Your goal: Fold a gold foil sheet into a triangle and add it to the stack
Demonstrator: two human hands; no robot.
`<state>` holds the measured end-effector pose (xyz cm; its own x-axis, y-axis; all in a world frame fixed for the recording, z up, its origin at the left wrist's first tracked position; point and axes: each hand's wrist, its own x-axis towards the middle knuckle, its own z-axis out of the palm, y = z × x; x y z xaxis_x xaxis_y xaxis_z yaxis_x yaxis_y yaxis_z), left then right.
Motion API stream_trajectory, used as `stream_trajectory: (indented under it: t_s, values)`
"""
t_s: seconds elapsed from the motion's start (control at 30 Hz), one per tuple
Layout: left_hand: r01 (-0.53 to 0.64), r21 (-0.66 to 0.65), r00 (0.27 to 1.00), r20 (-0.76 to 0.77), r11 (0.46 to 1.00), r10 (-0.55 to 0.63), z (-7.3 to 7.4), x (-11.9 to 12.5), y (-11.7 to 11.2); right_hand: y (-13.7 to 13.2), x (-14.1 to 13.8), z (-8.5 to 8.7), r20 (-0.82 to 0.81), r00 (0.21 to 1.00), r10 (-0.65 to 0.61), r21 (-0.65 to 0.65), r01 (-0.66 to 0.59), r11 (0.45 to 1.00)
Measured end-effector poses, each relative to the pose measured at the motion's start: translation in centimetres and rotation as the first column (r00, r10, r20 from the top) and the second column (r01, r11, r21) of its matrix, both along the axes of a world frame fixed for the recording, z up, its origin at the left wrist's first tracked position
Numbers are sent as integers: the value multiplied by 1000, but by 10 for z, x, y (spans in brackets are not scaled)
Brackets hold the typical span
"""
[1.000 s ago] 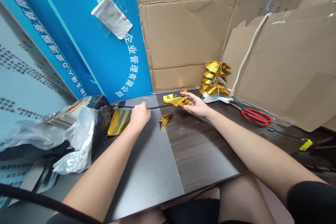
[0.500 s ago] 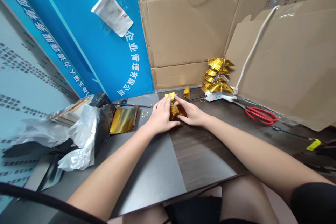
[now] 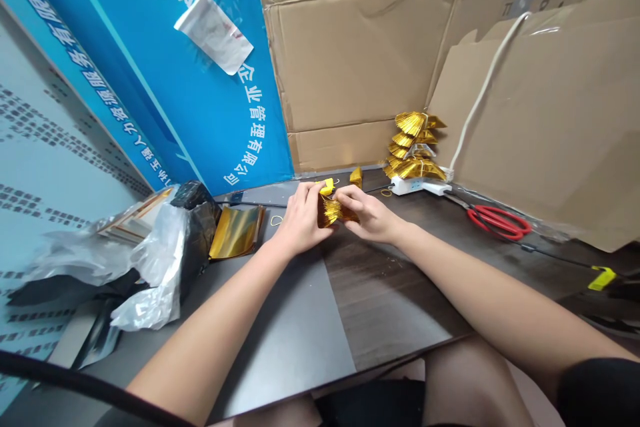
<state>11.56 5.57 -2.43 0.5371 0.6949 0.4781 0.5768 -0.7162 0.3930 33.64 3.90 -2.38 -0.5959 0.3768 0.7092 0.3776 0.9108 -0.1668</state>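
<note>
Head view. Held the bundle (image 3: 336,211) of folded gold foil just above the middle of the frame, over the far part of the table (image 3: 380,293). Closed the left hand (image 3: 299,219) on its left end, thumb on top and fingers curled under. Pinched its right end with the right hand (image 3: 371,215), fingers bent around the foil. Reached in with both forearms from the bottom edge.

Saw a yellow tool (image 3: 327,187) and a small gold wedge (image 3: 356,177) just above the hands, and a rubber band (image 3: 276,219) just left of the left hand. Noted flat gold sheets (image 3: 236,231) further left, beside a black and clear bag (image 3: 150,260) at centre left. Spotted a pile (image 3: 415,145) of finished gold fans right of centre, stacked on a white power strip (image 3: 417,185), with a white cable (image 3: 480,100) running up from it. Found red scissors (image 3: 497,221) to the right of that, well apart from the hands, and a yellow clip (image 3: 601,277) near the right edge. Took in a blue banner (image 3: 200,80) at upper left and cardboard (image 3: 350,60) across the top and right.
</note>
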Motion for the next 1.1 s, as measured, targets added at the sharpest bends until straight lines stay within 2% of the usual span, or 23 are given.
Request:
stream_trajectory:
  t_s: [0.2, 0.3, 0.7, 0.9, 1.1]
  values:
    - [91, 107, 988, 114, 990, -103, -7, -3, 5, -1, -1, 2, -1, 1000, -7, 43, 7, 999]
    - [92, 145, 974, 193, 985, -120, -9, -3, 5, -1, -1, 2, 5, 1000, -21, 58, 20, 998]
    - [-33, 55, 918, 396, 998, 9, 1, -1, 0, -3, -6, 12, 99, 995, -22, 97, 12, 995]
    - [-31, 50, 901, 433, 998, 6, -1, -1, -1, -2, -5, 12, 125, 992, 4, 111, -18, 994]
    - [-28, 82, 892, 453, 996, -13, -2, -2, 0, -4, -4, 13, 125, 992, -23, 127, 7, 992]
